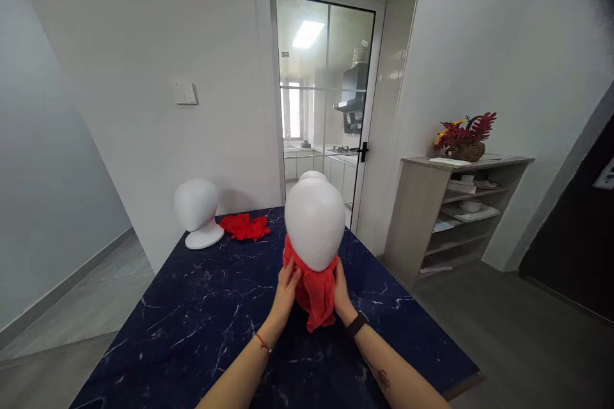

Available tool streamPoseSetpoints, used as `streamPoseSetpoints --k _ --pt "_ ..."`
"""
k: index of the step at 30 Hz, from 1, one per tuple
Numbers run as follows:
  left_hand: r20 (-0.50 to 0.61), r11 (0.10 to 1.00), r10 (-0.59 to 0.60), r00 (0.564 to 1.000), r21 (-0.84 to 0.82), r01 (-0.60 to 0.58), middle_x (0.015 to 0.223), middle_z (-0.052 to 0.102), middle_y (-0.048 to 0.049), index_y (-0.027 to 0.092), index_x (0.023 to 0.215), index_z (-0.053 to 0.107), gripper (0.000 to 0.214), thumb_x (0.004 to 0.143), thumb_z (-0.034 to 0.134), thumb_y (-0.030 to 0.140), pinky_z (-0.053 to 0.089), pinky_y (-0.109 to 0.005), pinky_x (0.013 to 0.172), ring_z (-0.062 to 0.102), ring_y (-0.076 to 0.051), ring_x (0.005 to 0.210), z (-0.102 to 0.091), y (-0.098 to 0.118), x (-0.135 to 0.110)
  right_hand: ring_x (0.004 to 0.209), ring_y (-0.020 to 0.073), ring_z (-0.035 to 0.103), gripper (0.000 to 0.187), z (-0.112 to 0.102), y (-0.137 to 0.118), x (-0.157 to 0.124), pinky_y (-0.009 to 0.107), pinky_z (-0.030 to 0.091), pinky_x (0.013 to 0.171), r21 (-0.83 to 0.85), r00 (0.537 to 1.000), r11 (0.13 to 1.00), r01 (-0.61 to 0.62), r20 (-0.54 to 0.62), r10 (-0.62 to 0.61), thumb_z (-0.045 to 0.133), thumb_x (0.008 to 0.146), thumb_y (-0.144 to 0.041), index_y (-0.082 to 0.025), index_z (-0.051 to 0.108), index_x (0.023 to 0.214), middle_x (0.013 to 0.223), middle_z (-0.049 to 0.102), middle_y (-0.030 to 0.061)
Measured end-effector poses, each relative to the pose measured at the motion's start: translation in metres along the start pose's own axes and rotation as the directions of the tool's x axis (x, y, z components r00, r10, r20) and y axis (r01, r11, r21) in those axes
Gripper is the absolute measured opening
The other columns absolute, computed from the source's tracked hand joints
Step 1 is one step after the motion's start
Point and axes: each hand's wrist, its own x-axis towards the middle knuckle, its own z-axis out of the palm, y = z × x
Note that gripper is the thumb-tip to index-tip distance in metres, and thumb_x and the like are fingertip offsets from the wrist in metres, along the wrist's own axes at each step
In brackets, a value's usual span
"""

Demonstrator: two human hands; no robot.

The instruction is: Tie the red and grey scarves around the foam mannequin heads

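A white foam mannequin head stands at the middle of the dark blue marbled table. A red scarf is wrapped around its neck and hangs down in front. My left hand holds the scarf on the left side of the neck, fingers closed on the cloth. My right hand grips the scarf on the right side. A second white head peeks out just behind the first.
Another white mannequin head stands at the table's far left corner, with a crumpled red cloth beside it. A glass kitchen door lies beyond the table. A wooden shelf unit with a flower basket stands at the right.
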Motion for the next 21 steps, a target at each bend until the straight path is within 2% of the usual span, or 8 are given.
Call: streamPoseSetpoints --k 3,5,7,10,14,18,21 --pt "-0.112 0.999 -0.004 0.994 0.040 0.008 0.142 0.043 -0.0086 0.023 0.127 0.054 0.050 0.083 0.052 0.046 0.021 -0.043 0.113 0.033 -0.025 0.134 -0.048 -0.002 -0.020 0.122 0.0253 0.046 0.064 0.031 -0.007 -0.036 0.045 0.036 0.104 -0.065 0.994 0.998 0.002 0.113 0.005 0.065 0.072 -0.036 -0.022 0.045 0.132 0.136 0.048 0.0113" --pt "-0.187 0.997 0.043 0.981 0.077 -0.029 0.139 0.046 -0.0089 0.022 0.124 0.056 0.047 0.084 0.050 0.046 0.024 -0.044 0.112 0.036 -0.024 0.132 -0.075 -0.004 -0.029 0.122 0.0256 0.047 0.063 0.054 -0.010 -0.053 0.045 0.037 0.103 -0.082 0.987 0.997 0.011 0.158 0.002 0.065 0.073 -0.035 -0.021 0.045 0.131 0.135 0.048 0.0124" --pt "-0.227 0.989 0.102 0.969 0.129 -0.074 0.135 0.050 -0.0095 0.021 0.123 0.057 0.046 0.084 0.049 0.043 0.027 -0.044 0.111 0.040 -0.025 0.129 -0.098 -0.007 -0.035 0.120 0.0251 0.048 0.058 0.077 -0.012 -0.063 0.045 0.037 0.103 -0.093 0.982 0.995 0.024 0.190 -0.006 0.062 0.075 -0.034 -0.020 0.047 0.129 0.131 0.051 0.0127" --pt "-0.251 0.969 0.152 0.956 0.227 -0.094 0.133 0.052 -0.0107 0.020 0.126 0.054 0.048 0.083 0.051 0.040 0.029 -0.045 0.109 0.043 -0.026 0.126 -0.121 -0.010 -0.040 0.115 0.0254 0.051 0.052 0.104 -0.010 -0.072 0.045 0.039 0.101 -0.113 0.976 0.993 0.015 0.217 0.010 0.060 0.075 -0.032 -0.019 0.050 0.125 0.126 0.055 0.0130" --pt "-0.269 0.950 0.162 0.949 0.304 -0.076 0.133 0.052 -0.0142 0.014 0.130 0.050 0.058 0.077 0.057 0.038 0.032 -0.044 0.107 0.044 -0.027 0.126 -0.136 -0.011 -0.044 0.114 0.0281 0.051 0.054 0.117 -0.007 -0.080 0.047 0.040 0.099 -0.153 0.971 0.988 -0.009 0.235 0.045 0.062 0.071 -0.032 -0.017 0.053 0.122 0.125 0.056 0.0148" --pt "-0.193 0.938 0.156 0.969 0.336 -0.085 0.136 0.050 -0.0138 0.015 0.132 0.047 0.063 0.075 0.061 0.039 0.032 -0.043 0.107 0.045 -0.026 0.126 -0.137 -0.011 -0.047 0.114 0.0273 0.052 0.056 0.109 -0.014 -0.083 0.046 0.039 0.100 -0.152 0.957 0.988 0.017 0.288 0.028 0.066 0.071 -0.033 -0.018 0.052 0.123 0.125 0.056 0.0132" --pt "-0.192 0.939 0.137 0.972 0.338 -0.065 0.136 0.050 -0.0135 0.016 0.132 0.047 0.064 0.074 0.063 0.037 0.034 -0.044 0.106 0.046 -0.027 0.125 -0.135 -0.010 -0.050 0.113 0.0257 0.054 0.057 0.101 -0.021 -0.081 0.043 0.041 0.100 -0.121 0.940 0.993 -0.008 0.336 0.049 0.067 0.071 -0.031 -0.019 0.051 0.125 0.126 0.056 0.0128"
